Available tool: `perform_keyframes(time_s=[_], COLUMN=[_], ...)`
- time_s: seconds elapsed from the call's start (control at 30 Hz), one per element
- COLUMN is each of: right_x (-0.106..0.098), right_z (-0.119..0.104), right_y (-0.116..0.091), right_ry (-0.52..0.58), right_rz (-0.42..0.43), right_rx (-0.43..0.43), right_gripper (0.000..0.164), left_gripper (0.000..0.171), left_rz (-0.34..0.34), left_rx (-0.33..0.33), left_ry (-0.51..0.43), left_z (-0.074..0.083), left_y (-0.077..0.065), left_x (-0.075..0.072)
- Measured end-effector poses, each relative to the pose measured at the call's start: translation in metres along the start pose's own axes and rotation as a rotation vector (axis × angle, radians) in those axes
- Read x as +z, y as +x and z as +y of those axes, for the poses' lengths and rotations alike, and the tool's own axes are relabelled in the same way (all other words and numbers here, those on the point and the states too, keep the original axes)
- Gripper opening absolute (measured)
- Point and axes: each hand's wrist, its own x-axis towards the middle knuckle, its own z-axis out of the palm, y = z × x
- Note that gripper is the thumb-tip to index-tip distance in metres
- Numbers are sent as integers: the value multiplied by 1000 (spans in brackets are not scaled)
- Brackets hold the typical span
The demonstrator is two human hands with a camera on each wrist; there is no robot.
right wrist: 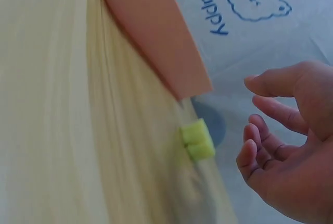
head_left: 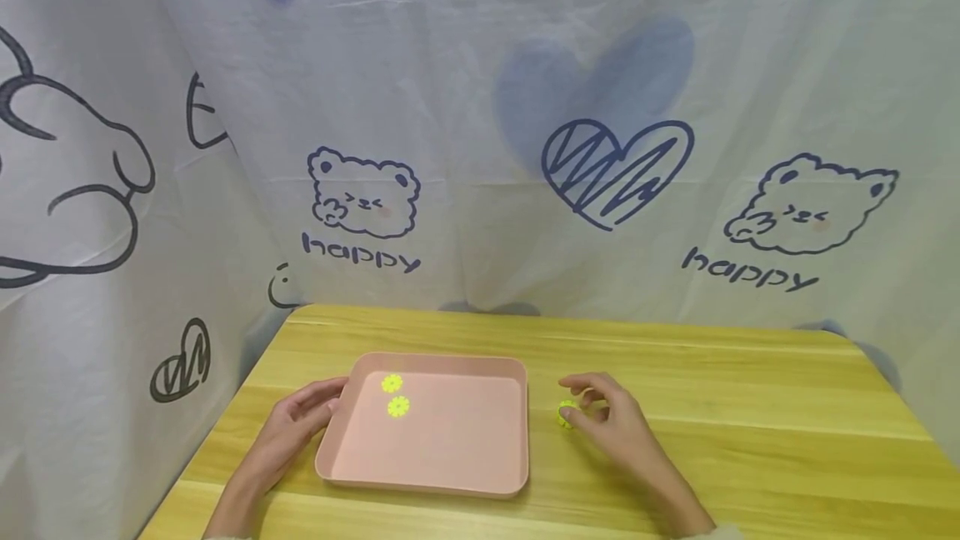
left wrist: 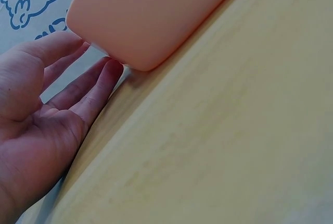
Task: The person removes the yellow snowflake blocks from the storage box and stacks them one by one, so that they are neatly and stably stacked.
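A shallow pink tray (head_left: 431, 448) lies on the table, with two yellow flower-shaped pieces, one (head_left: 392, 383) behind the other (head_left: 398, 407), in its left half. Against the tray's outer left side rests my left hand (head_left: 288, 427); in the left wrist view its extended fingers (left wrist: 101, 86) touch the pink wall. My right hand (head_left: 611, 419) hovers to the right of the tray with loosely bent fingers. Near its thumb a grooved yellow-green piece (right wrist: 197, 139) stands on the table, partly covered in the head view. The right wrist view shows a gap between this piece and the fingers.
The wooden table (head_left: 720, 407) stretches beyond the right hand. A white curtain (head_left: 465, 123) with bear and heart drawings hangs behind it and along its left side.
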Motion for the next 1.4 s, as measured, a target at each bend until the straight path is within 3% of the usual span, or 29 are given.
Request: perform_keyframes(time_s=[0.3,0.77,1.17,1.4], right_x=[19,72,115,142], right_z=[-20,-51,-61,-64], right_y=[-2,15,35,49], right_ry=[123,242,179,118], right_rz=[-81,-174,-154,-200], right_rx=[-75,-86,-97,-68], right_gripper=[35,35,36,35], left_gripper=[48,47,47,47], left_rz=[5,8,-1,14], left_rx=[6,17,16,8], left_ry=[0,23,54,32], left_z=[0,-4,-2,-2], left_y=[0,0,6,3], left_x=[2,-1,3,1])
